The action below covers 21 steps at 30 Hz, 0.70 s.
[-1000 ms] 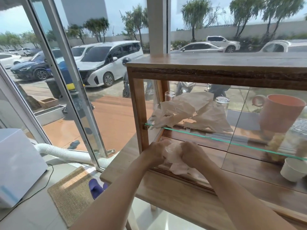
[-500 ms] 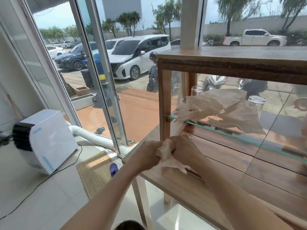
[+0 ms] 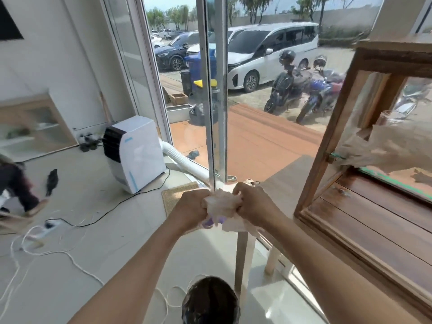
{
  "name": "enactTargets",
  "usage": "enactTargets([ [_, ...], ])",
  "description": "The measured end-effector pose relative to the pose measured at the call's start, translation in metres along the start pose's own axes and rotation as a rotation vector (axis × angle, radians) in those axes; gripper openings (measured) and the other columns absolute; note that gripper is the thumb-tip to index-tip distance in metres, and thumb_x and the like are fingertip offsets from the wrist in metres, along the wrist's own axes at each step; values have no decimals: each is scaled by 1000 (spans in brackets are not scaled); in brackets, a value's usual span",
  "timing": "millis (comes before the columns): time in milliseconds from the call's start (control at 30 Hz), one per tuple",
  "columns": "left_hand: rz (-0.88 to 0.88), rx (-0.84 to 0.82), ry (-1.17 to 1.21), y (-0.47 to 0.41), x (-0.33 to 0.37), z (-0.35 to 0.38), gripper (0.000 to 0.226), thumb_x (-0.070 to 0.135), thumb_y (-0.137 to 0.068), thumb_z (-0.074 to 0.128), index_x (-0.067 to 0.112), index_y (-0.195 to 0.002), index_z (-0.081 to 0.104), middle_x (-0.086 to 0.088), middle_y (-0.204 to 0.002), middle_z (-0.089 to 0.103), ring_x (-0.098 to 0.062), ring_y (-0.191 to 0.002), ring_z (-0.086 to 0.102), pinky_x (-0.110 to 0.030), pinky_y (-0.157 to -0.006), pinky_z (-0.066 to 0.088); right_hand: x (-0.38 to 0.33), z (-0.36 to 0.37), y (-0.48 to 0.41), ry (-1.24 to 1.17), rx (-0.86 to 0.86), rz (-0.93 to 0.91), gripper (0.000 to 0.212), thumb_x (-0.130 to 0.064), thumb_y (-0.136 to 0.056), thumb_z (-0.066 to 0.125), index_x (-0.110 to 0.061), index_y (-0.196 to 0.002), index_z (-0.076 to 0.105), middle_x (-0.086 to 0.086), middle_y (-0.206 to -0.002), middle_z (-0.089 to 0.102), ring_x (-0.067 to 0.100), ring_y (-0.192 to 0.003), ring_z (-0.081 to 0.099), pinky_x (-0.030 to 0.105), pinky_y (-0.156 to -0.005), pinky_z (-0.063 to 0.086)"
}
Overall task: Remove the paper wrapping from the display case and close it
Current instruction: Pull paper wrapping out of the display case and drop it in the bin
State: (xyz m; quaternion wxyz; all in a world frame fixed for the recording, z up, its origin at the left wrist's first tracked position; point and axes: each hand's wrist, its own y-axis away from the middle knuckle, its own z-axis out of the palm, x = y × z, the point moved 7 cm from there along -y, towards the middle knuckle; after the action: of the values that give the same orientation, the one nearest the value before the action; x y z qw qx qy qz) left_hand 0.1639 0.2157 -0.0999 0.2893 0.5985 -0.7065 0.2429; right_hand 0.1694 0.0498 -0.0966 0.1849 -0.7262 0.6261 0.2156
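A crumpled wad of pale paper wrapping (image 3: pixel 223 203) is squeezed between my left hand (image 3: pixel 190 208) and my right hand (image 3: pixel 253 204), held out over the floor to the left of the wooden display case (image 3: pixel 325 141). The case stands on a wooden table at the right with its front open. More crumpled paper (image 3: pixel 383 153) lies on the glass shelf (image 3: pixel 395 183) inside the case.
A white portable cooler (image 3: pixel 134 153) with a white hose stands on the tiled floor by the glass door. Cords and a power strip (image 3: pixel 50 226) trail across the floor. A person's leg shows at the far left. A dark round bin (image 3: pixel 210 300) sits below my arms.
My view has swung left, away from the case. Both hands have carried the paper wad out of the case and over the floor, still squeezing it.
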Motion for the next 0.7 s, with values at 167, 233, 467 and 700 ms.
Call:
enactTargets([
  [167,-114,84,114,9,-47,-31,21,26,-60,41,33,-65,60,12,-64,58,-1,-58,51,-7,-43,40,-16,54,-26,-6,-135,29,34,-9,-73,63,-23,-104,60,7,-102,68,25,-87,63,32,-67,51],
  [233,-156,85,154,8,-78,-31,34,25,-69,46,25,-90,72,6,-79,65,1,-64,56,-8,-39,43,-19,77,-35,2,-167,49,29,-10,-73,61,-26,-97,60,7,-102,70,24,-87,64,31,-66,50],
  [467,-357,91,203,11,-193,10,17,15,-80,63,25,-86,75,2,-85,71,-18,-80,64,-15,-48,45,2,177,-44,17,-293,126,25,-7,-76,58,-16,-98,66,11,-100,69,29,-90,65,27,-64,42],
  [700,-610,38,238,40,-291,102,14,17,-78,66,20,-85,77,0,-88,76,-23,-86,67,-34,-76,55,68,291,-46,-16,-477,249,28,-6,-73,58,-17,-99,64,11,-103,70,31,-92,65,33,-73,54],
])
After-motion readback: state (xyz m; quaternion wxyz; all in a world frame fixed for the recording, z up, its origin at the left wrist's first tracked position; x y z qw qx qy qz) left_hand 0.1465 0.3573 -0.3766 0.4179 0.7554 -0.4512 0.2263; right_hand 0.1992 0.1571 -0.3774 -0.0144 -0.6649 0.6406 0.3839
